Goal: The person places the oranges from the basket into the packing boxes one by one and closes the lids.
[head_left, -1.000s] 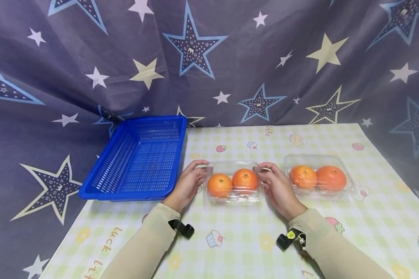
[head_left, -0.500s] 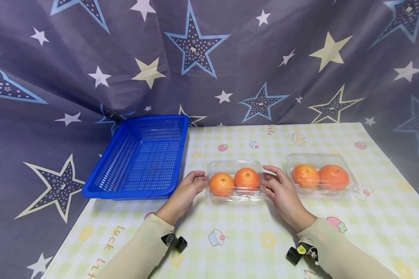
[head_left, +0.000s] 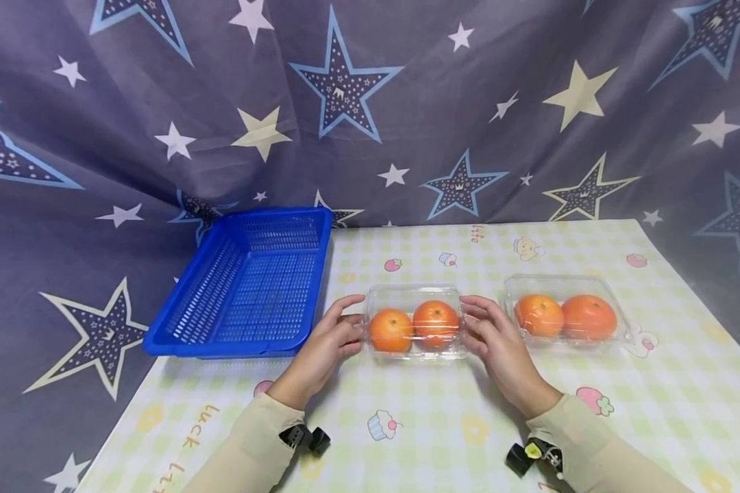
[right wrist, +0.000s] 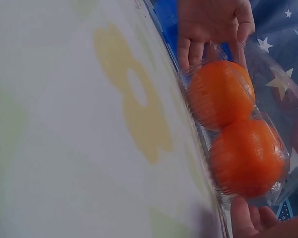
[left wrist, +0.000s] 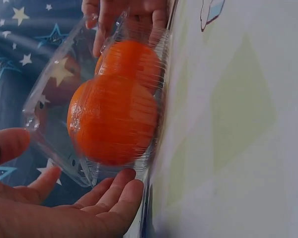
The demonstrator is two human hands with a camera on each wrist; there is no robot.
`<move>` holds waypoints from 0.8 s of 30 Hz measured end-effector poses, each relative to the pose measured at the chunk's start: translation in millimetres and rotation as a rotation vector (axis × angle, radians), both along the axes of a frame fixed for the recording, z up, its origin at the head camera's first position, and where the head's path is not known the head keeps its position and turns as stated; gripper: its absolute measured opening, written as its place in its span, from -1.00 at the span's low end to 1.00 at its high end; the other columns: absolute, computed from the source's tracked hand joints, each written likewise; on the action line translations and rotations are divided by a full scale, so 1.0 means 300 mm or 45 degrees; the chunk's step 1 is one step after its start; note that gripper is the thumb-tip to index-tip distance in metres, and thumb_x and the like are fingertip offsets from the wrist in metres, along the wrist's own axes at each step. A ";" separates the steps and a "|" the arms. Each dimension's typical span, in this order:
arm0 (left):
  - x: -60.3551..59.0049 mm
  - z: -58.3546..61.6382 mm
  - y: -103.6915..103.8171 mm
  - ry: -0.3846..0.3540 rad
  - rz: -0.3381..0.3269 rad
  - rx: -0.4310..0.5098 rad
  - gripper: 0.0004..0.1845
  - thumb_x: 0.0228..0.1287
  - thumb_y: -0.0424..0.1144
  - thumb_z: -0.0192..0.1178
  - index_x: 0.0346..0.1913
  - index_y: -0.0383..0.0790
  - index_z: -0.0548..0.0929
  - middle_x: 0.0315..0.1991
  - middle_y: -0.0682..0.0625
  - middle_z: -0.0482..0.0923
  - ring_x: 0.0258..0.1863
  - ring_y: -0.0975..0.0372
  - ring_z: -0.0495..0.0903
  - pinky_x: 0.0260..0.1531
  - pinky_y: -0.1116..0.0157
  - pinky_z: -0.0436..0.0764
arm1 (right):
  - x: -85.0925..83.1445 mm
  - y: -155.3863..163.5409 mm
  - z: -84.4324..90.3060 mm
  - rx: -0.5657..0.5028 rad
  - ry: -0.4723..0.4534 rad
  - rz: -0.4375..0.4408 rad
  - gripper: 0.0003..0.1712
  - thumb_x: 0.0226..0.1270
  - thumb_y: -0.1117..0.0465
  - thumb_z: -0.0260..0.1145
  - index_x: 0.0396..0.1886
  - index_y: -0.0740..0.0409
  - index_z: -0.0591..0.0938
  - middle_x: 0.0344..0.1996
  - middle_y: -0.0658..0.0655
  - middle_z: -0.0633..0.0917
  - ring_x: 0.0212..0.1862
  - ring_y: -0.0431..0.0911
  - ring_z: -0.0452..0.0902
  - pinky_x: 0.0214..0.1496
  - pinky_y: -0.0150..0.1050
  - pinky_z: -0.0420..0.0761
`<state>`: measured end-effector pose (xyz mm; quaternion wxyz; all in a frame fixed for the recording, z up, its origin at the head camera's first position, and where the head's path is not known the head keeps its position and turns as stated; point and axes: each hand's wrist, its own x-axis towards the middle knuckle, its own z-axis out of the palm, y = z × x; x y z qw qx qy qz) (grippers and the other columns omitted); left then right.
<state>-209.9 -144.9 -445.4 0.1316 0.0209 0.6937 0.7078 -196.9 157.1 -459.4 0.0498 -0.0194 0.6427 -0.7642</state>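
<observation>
A clear plastic clamshell box [head_left: 414, 291] with two oranges [head_left: 391, 330] inside sits on the table between both hands. Its clear lid [left wrist: 44, 109] stands above the fruit in the left wrist view. My left hand [head_left: 323, 349] is at the box's left end, fingers fairly straight, their tips right at its side. At the opposite end, my right hand [head_left: 499, 346] has its loosely extended fingers along the box's side. Neither hand curls round the box. In the left wrist view, the left thumb [left wrist: 10, 146] stays apart from the lower fingers.
A blue perforated basket [head_left: 222, 346] stands at the left, close beside the left hand. To the right of the right hand lies a second clear box [head_left: 561, 281] holding two oranges [head_left: 588, 317]. The checked tablecloth [head_left: 432, 411] meets a star-patterned curtain [head_left: 401, 137] behind.
Both hands have come back from the box's far corners toward its sides. The left index finger has lifted a little over the last half second. The box stays in place.
</observation>
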 end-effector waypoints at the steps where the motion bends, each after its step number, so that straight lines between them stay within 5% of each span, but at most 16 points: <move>1: 0.001 0.002 0.000 -0.001 -0.002 0.006 -0.42 0.45 -0.32 -0.02 0.51 -0.04 0.34 0.32 -0.29 0.37 0.02 0.13 0.58 0.16 0.05 0.55 | 0.000 0.001 0.000 -0.005 0.006 0.003 -0.52 0.66 0.25 -0.04 0.47 0.22 0.33 0.35 0.22 0.37 0.12 -0.20 0.48 0.07 -0.38 0.63; 8: 0.009 0.009 0.001 0.011 -0.010 -0.009 -0.51 0.58 -0.09 -0.06 0.46 -0.11 0.38 0.36 -0.23 0.35 0.16 -0.02 0.58 0.32 -0.09 0.45 | 0.002 0.003 0.003 -0.020 -0.005 0.020 -0.50 0.71 0.11 -0.09 0.44 0.30 0.33 0.26 0.15 0.45 0.08 -0.20 0.49 0.16 -0.25 0.62; 17: 0.014 -0.011 0.003 0.062 0.011 -0.157 -0.34 0.30 -0.31 0.18 0.48 -0.09 0.38 0.30 -0.23 0.46 0.17 0.08 0.57 0.31 -0.08 0.47 | 0.017 0.010 -0.007 0.109 0.046 -0.017 -0.51 0.56 0.35 0.00 0.43 0.29 0.37 0.33 0.26 0.42 0.13 -0.16 0.53 0.11 -0.33 0.67; 24: 0.016 -0.024 0.006 0.053 0.042 -0.247 -0.32 0.25 -0.31 0.21 0.46 -0.23 0.35 0.18 -0.24 0.57 0.07 0.09 0.63 0.16 0.00 0.59 | 0.027 0.006 -0.007 0.166 0.009 -0.069 -0.46 0.46 0.42 -0.04 0.41 0.34 0.33 0.29 0.33 0.43 0.08 -0.18 0.55 0.01 -0.33 0.69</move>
